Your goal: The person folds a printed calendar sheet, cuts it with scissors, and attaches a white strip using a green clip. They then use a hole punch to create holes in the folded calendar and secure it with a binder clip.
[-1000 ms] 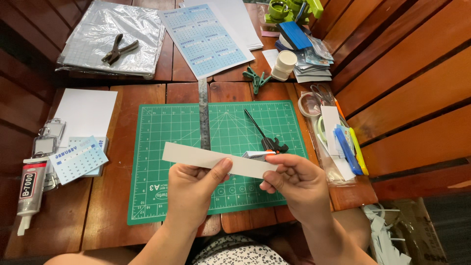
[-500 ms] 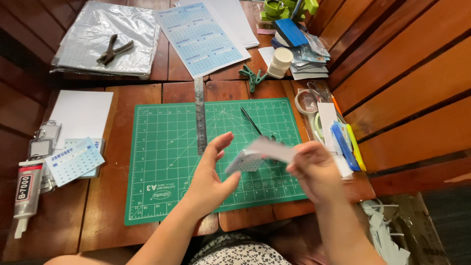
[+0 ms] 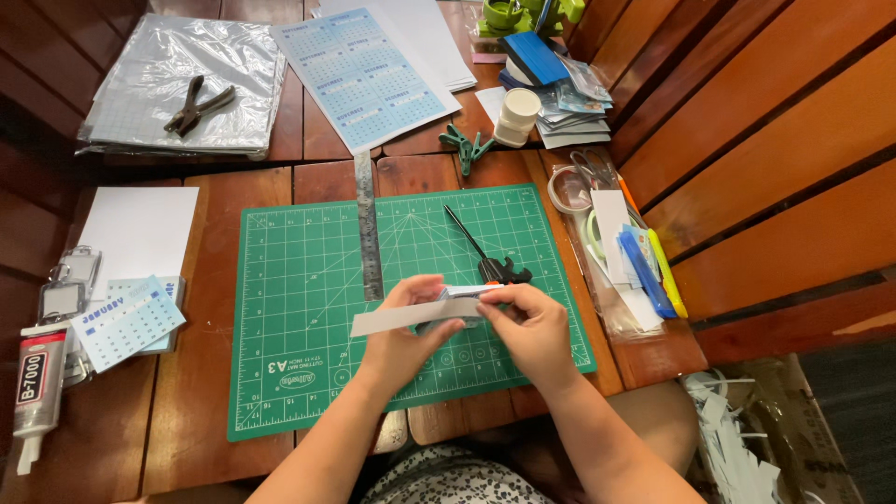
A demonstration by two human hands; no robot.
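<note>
Strip (image 3: pixel 401 317) swung back level over mat (image 3: pixel 299 280); pinched again by left hand (image 3: pixel 406 331) and right hand (image 3: pixel 527 327), mid-handling.

Paper strip (image 3: pixel 397 317): long, narrow, white to pale grey, flat on its left part. Sits centre frame, slightly below middle, held up over the green mat rather than lying on it. Runs roughly horizontal, left end a touch lower than the right. Left end sticks out free; middle and right end are covered by fingers. At the right end it looks folded or doubled over, with a hint of blue print showing there; can't tell more.
</note>
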